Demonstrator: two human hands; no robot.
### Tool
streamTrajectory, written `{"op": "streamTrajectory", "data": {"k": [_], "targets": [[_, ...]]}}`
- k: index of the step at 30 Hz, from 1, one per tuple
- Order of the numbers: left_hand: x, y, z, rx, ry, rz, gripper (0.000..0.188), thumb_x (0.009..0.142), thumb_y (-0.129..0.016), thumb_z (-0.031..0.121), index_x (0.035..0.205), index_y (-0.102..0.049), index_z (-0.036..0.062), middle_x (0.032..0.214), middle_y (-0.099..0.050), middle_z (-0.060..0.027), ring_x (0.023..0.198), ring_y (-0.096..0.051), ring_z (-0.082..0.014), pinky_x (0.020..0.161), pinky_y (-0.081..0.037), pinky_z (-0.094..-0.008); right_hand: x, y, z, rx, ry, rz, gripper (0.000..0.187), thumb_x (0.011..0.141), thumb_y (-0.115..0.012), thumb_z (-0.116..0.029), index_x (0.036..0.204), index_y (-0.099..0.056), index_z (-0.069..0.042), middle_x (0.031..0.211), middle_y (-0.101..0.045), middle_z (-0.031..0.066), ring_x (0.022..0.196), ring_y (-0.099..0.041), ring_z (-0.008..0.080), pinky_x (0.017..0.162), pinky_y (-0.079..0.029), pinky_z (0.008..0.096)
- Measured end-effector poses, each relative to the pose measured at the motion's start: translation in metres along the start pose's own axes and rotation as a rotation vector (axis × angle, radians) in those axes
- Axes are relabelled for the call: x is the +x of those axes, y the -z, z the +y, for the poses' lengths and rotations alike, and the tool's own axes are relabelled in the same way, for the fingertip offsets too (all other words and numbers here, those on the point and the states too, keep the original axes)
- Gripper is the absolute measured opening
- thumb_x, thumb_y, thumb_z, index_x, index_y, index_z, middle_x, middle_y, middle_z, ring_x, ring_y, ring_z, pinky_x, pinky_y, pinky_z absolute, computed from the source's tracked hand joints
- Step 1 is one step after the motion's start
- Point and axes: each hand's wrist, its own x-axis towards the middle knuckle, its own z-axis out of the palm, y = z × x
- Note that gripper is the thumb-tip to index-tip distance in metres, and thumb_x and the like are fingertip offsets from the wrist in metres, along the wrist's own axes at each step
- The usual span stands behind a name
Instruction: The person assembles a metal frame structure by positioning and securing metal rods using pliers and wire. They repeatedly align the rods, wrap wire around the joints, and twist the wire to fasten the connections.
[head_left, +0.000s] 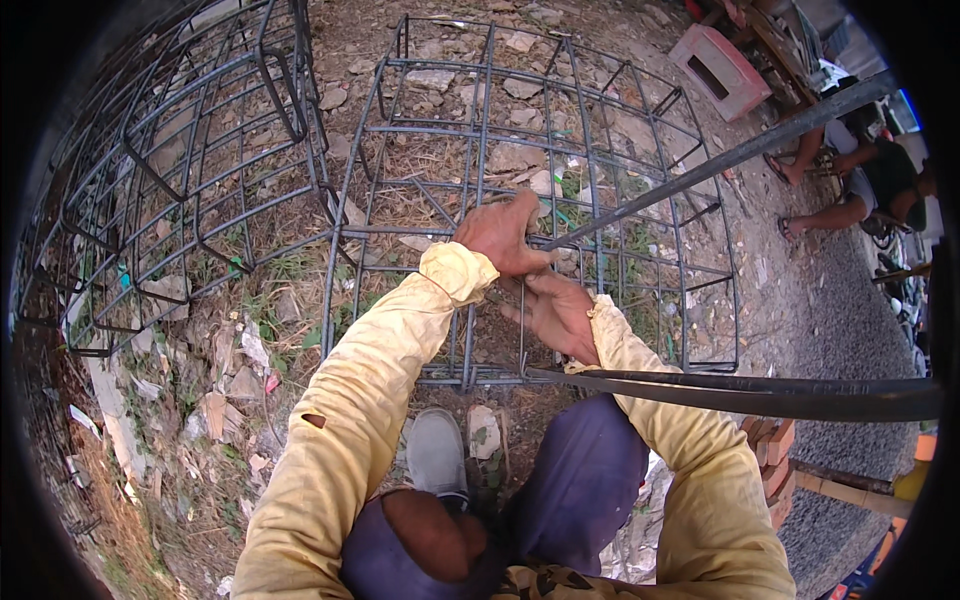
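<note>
1. Filling the left side: stacked rebar cages [152,168] on rubble.
2. Front and center: rebar cage [591,175] on the ground, both hands at its near part.
3. Long gray bar [722,159] slants in from upper right, lower end by left hand.
4. Black curved strips [780,400] from right, tips near right wrist.
5. Left hand [503,236]: curled over the cage; exact hold hidden.
6. Right hand [558,315]: fingers bent beneath left; can't tell its grip.
</note>
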Motion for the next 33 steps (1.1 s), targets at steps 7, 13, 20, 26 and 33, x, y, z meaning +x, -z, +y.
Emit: {"op": "streamTrajectory", "data": {"k": [7,13,20,26,33], "targets": [[0.002,0.003,0.004,0.041,0.021,-0.047,0.061,0.065,-0.081,0.045,0.097,-0.047,0.0068,0.078,-0.065,-0.0141,0.073,-0.066,-0.0397,0.065,-0.050,-0.0483,0.004,0.008,0.000,0.184,0.049,-0.125,0.023,0.086,-0.061,-0.005,0.109,-0.058,-0.004,0.120,-0.063,0.0106,0.124,-0.054,0.0269,0.108,-0.041,0.0494],[0.002,-0.001,0.002,0.016,0.000,-0.028,0.059,0.065,-0.080,0.043,0.096,-0.047,0.0052,0.079,-0.065,-0.0139,0.072,-0.065,-0.0394,0.064,-0.049,-0.0480,0.002,0.009,-0.002,0.127,0.051,-0.068,0.029,0.087,-0.057,-0.003,0.115,-0.055,-0.003,0.123,-0.061,0.0145,0.126,-0.053,0.0294,0.108,-0.041,0.0490],[0.000,0.005,0.001,0.042,0.040,-0.060,0.056,0.065,-0.081,0.042,0.094,-0.049,0.0049,0.079,-0.065,-0.0139,0.075,-0.065,-0.0388,0.066,-0.049,-0.0469,-0.016,-0.013,-0.011,-0.268,-0.067,0.029,0.045,0.094,-0.052,-0.008,0.137,-0.040,-0.004,0.132,-0.055,0.0169,0.126,-0.052,0.0296,0.104,-0.043,0.0470],[-0.002,0.004,0.004,0.039,0.029,-0.074,0.061,0.066,-0.082,0.043,0.099,-0.048,0.0049,0.083,-0.066,-0.0130,0.078,-0.065,-0.0393,0.069,-0.050,-0.0479,-0.034,-0.018,-0.021,-0.809,-0.207,0.042,0.037,0.097,-0.055,-0.018,0.130,-0.050,-0.003,0.120,-0.063,0.0144,0.110,-0.061,0.0235,0.090,-0.051,0.0391],[-0.006,0.005,0.003,0.026,-0.010,-0.016,0.059,0.068,-0.081,0.043,0.098,-0.049,0.0044,0.083,-0.065,-0.0167,0.077,-0.064,-0.0424,0.069,-0.050,-0.0500,-0.027,0.003,-0.044,-1.436,0.553,0.293,0.027,0.090,-0.059,-0.006,0.116,-0.058,0.002,0.100,-0.068,0.0118,0.087,-0.065,0.0171,0.079,-0.051,0.0322]]}}
